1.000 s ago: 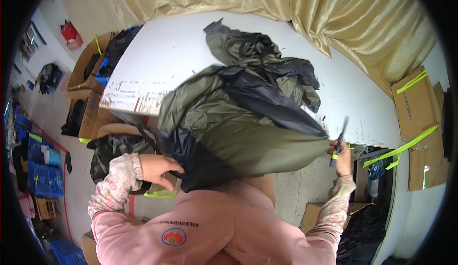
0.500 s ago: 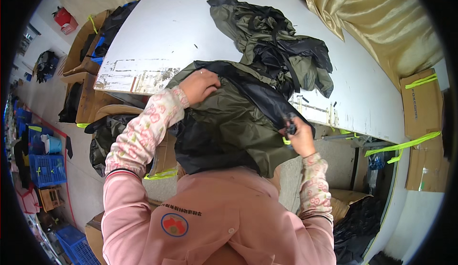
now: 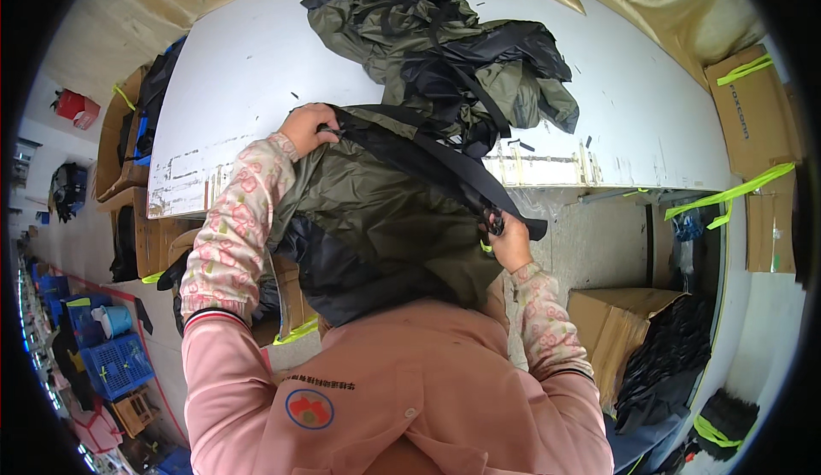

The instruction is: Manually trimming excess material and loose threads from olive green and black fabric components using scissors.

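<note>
A thin, shiny olive-and-black fabric piece hangs over the table's near edge and across my lap. At its upper left corner, my left hand is closed, pinching the black edge. My right hand is closed round a small black tool, at the right end of the fabric's black band. The tool's working end is hard to make out, and a bit of lime yellow shows beside it. Farther back, a crumpled pile of the same olive and black fabric lies on the table, with a black strap across it.
The white table has a worn, scraped near edge and scattered black scraps. Cardboard boxes stand at the left and right, some with dark fabric. Gold curtains hang behind. Blue crates sit on the floor at far left.
My left hand has moved left to the fabric's corner and now pinches its edge. My right hand, with the black tool, has shifted slightly left. The whole view has turned a little.
</note>
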### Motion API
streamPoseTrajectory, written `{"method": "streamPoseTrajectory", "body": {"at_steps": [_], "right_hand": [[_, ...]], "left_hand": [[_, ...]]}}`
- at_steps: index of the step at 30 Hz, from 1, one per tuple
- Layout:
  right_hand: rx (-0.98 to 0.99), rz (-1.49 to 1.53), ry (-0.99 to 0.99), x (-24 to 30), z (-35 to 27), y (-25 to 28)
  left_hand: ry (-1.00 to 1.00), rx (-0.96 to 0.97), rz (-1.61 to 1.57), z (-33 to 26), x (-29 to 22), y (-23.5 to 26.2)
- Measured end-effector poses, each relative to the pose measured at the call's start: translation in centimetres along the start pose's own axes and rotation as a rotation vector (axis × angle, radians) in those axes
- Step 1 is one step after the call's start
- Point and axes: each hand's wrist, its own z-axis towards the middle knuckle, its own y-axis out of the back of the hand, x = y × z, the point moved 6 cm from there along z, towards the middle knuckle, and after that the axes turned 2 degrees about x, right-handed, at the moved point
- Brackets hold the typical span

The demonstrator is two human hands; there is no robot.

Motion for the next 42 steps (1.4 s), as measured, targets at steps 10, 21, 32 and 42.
{"method": "streamPoseTrajectory", "body": {"at_steps": [10,21,32,42], "right_hand": [[0.164,0.527,0.065,6.0,0.4,13.3],[0.172,0.319,0.086,5.3,4.9,18.6],[0.140,0.473,0.121,5.0,5.1,11.6],[0.252,0.099,0.289,8.9,8.4,7.6]], "left_hand": [[0.319,-0.090,-0.473,-6.1,1.7,7.4],[0.416,-0.190,-0.948,-6.3,-0.4,6.7],[0.386,-0.166,-0.881,-7.3,-0.5,5.3],[0.285,-0.538,-0.016,-6.6,-3.7,7.7]]}}
